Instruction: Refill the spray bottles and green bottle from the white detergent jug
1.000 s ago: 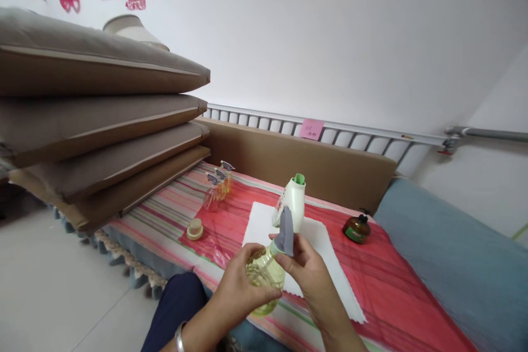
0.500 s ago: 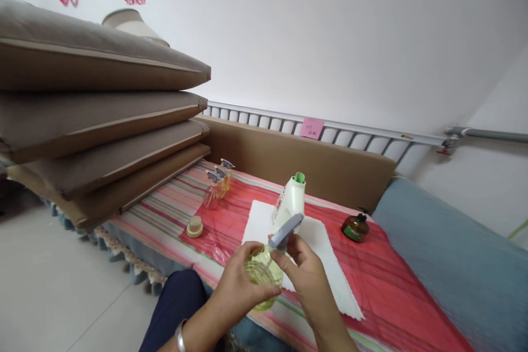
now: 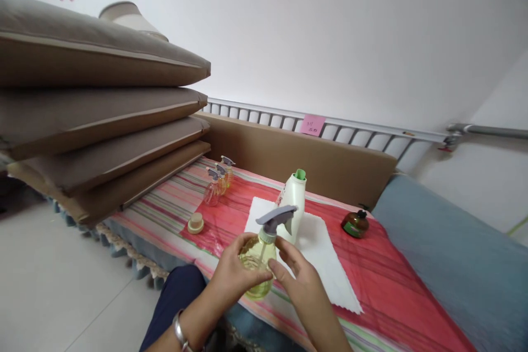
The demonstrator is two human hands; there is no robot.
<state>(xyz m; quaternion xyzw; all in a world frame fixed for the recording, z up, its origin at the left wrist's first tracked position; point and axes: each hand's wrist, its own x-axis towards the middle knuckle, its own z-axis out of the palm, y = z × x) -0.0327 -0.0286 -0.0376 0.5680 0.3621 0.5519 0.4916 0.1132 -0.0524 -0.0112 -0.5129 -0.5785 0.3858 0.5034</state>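
Observation:
A clear yellow-green spray bottle (image 3: 261, 256) with a grey trigger head stands upright between my hands, above the edge of the bed. My left hand (image 3: 233, 272) wraps its body from the left, thumb across the front. From the right, my right hand (image 3: 307, 280) curls thumb and fingers round the upper body, just under the collar. Behind the trigger head is a white plastic bottle (image 3: 293, 198) with a green cap, on a white cloth (image 3: 322, 247). A beige cap (image 3: 195, 223) lies to the left on the red sheet.
Several similar spray bottles (image 3: 212, 190) stand at the back left. A squat brown pump bottle (image 3: 355, 224) sits to the right on the red sheet (image 3: 396, 275). Stacked cushions (image 3: 103, 104) rise on the left. A padded brown board (image 3: 289, 148) runs along the back below a pink note (image 3: 312, 125).
The spray head has gone from tilted to upright on the bottle. My right hand has shifted from the head down to the bottle's upper body.

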